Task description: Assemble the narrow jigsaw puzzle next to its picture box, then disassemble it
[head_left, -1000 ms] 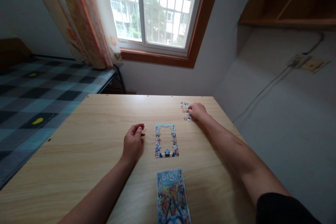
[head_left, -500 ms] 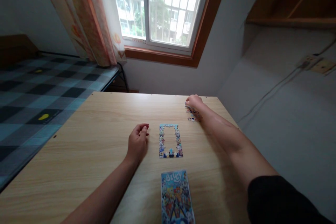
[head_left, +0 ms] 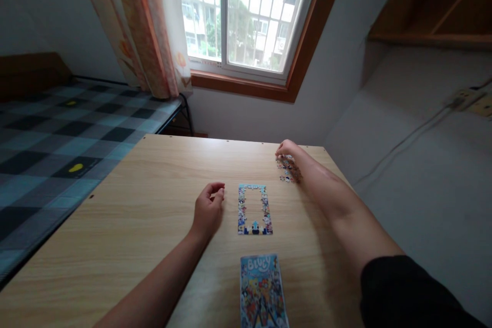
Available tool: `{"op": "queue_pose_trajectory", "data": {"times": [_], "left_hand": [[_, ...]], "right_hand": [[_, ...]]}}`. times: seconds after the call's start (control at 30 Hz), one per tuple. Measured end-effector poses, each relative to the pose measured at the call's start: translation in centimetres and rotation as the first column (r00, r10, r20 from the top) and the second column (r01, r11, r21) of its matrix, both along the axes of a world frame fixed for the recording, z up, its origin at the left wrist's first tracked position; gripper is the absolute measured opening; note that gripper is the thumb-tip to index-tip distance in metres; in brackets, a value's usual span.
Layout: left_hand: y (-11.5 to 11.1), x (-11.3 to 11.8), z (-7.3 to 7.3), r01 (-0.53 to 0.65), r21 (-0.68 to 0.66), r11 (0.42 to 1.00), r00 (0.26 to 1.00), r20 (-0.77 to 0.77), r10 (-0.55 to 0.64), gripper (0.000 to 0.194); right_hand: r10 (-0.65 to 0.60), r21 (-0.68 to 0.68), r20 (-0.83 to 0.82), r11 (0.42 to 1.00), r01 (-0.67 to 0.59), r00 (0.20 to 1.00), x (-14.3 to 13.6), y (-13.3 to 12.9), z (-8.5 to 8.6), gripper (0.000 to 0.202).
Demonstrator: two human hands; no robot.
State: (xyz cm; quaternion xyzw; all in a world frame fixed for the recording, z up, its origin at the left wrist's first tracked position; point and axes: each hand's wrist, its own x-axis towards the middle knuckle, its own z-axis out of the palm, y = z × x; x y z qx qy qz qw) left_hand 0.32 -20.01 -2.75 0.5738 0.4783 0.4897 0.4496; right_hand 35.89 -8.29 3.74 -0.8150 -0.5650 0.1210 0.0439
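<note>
A jigsaw puzzle (head_left: 242, 210) lies flat on the table as a joined rectangular border, with bare wood showing inside it. To its left, my left hand (head_left: 208, 208) hovers close to the tabletop, fingers loosely curled and a gap between thumb and forefinger; I can make out nothing in it. My right hand (head_left: 287, 148) reaches out to the far right, fingertips pinched down at the far edge of a pile of loose puzzle pieces (head_left: 287, 169). The piece between those fingers is mostly hidden. Nearer to me lies the illustrated puzzle box (head_left: 263, 287), its lettered side up.
The light wooden table (head_left: 154, 236) stretches to the wall below a barred window (head_left: 253, 20). On the left stands a bed (head_left: 73, 128) with checked bedding, beside a curtain (head_left: 142, 25). A wooden shelf (head_left: 430, 38) juts from the right wall, above a cable (head_left: 407, 136).
The whole view has shifted slightly, so everything sits a little further right. My left forefinger and thumb look more parted. My right hand stays at the pile, fingers lower on the pieces.
</note>
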Motion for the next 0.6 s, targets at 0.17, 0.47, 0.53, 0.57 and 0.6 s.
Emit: {"op": "queue_pose_trajectory", "data": {"times": [0.17, 0.47, 0.53, 0.57, 0.6], "left_hand": [[-0.2, 0.0, 0.0, 0.013, 0.058, 0.998, 0.998, -0.056, -0.01, 0.031], [-2.6, 0.8, 1.1, 0.45, 0.451, 0.771, 0.842, -0.503, -0.197, 0.01], [-3.1, 0.9, 1.1, 0.543, 0.44, 0.715, 0.778, -0.583, -0.232, 0.011], [-3.3, 1.0, 1.1, 0.575, 0.43, 0.696, 0.749, -0.619, -0.237, 0.011], [-3.5, 1.1, 1.0, 0.6, 0.419, 0.682, 0.722, -0.651, -0.236, 0.011]], "right_hand": [[0.039, 0.088, -0.303, 0.996, -0.013, 0.952, 0.2, -3.9, 2.5, 0.034], [0.091, 0.025, -0.885, 0.989, -0.147, 0.457, -8.5, -19.6, -2.2, 0.028], [0.107, 0.045, -0.909, 0.986, -0.161, 0.402, -10.2, -21.1, -3.3, 0.028], [0.123, 0.062, -0.911, 0.985, -0.164, 0.393, -10.8, -21.5, -3.7, 0.028], [0.142, 0.082, -0.907, 0.983, -0.164, 0.398, -11.3, -21.8, -4.0, 0.027]]}}
